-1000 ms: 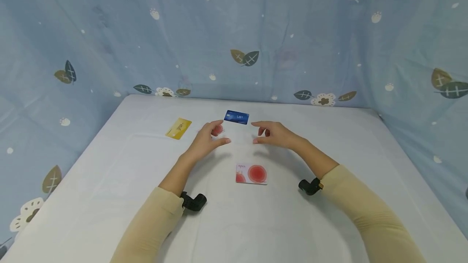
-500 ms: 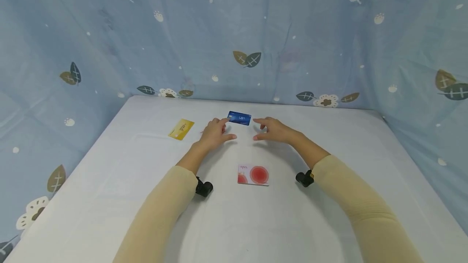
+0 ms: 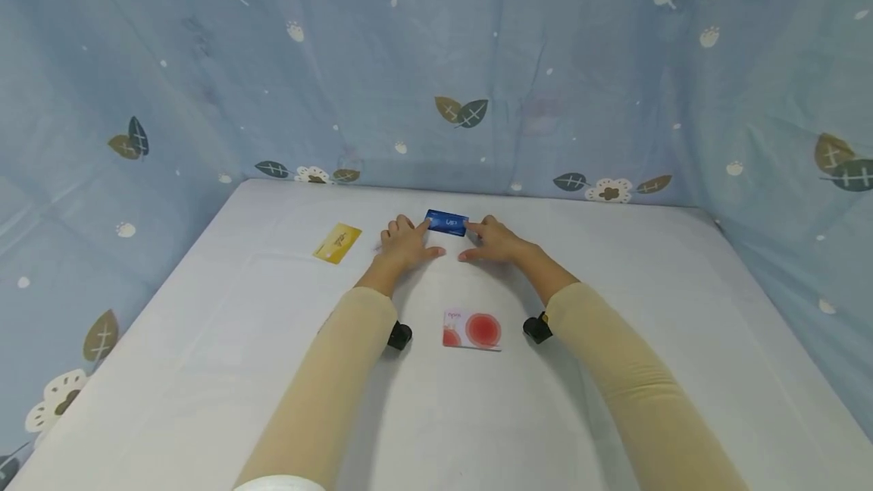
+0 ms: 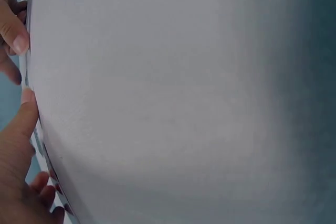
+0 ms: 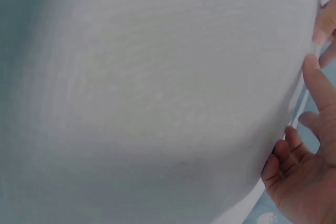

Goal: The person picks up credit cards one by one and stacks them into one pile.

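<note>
A blue card point(image 3: 447, 223) with white lettering lies flat toward the far side of the white table. At its left end is the index fingertip of my left hand point(image 3: 404, 245), which appears to touch it. The index fingertip of my right hand point(image 3: 499, 239) meets the card's right end. Both thumbs stretch toward each other in front of the card, apart from it. In the left wrist view my left hand point(image 4: 18, 156) shows at the lower left; the right wrist view has my right hand point(image 5: 310, 166) at its right edge. The card is not visible in either.
A pink-and-white card point(image 3: 472, 329) with red circles lies nearer me. To the left is a yellow card point(image 3: 337, 243). Another card, mostly hidden, sits behind my left hand. A blue patterned curtain point(image 3: 382, 67) hangs behind the white table point(image 3: 239, 339).
Both hands have moved inward and forward to the ends of the blue card, the left one covering most of the reddish card beside it. The cards keep their places.
</note>
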`<state>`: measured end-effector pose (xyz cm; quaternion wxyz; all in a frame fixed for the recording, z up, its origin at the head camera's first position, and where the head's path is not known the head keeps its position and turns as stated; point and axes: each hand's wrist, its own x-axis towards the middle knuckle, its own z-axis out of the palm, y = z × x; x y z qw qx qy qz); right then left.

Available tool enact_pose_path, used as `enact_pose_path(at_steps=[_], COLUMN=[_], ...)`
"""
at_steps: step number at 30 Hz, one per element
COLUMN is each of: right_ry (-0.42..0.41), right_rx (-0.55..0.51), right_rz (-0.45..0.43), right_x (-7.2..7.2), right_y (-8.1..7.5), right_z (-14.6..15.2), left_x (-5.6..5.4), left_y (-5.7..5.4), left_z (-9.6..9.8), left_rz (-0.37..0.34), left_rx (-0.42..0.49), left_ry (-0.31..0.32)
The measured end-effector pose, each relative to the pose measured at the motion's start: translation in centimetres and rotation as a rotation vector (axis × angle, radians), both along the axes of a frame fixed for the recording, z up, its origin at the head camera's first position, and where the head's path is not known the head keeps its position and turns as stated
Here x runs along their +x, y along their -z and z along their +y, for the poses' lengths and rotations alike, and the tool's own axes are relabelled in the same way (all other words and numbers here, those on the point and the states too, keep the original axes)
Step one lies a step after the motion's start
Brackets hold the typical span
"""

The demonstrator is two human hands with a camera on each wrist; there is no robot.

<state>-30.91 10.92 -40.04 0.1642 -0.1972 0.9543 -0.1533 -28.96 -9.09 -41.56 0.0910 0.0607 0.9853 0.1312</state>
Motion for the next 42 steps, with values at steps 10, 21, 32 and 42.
enact_pose_path(at_steps=[10,21,32,42], right_ry=[0.01,0.011,-0.034,-0.063], right_rx=[0.011,0.035,0.17,0.111], right_rz=[-0.032,-0.003,0.04,0.002], right_x=[0.0,-0.23,0.04,0.13], right_y=[-0.14,-0.52,-0.03,-0.19], right_z=[0.11,0.3,-0.54,0.25], left_x=[-0.06,-0.17,-0.07,-0.1], left_y=[-0.29,-0.5,-0.29,-0.3], left_z=[-0.01,0.11,-0.19,-0.28], left_rz=[-0.018,0.016,0.035,0.017], left_rx=[-0.079,-0.08,-0.124,-0.145], left_ry=[0.035,0.073,0.099,0.122])
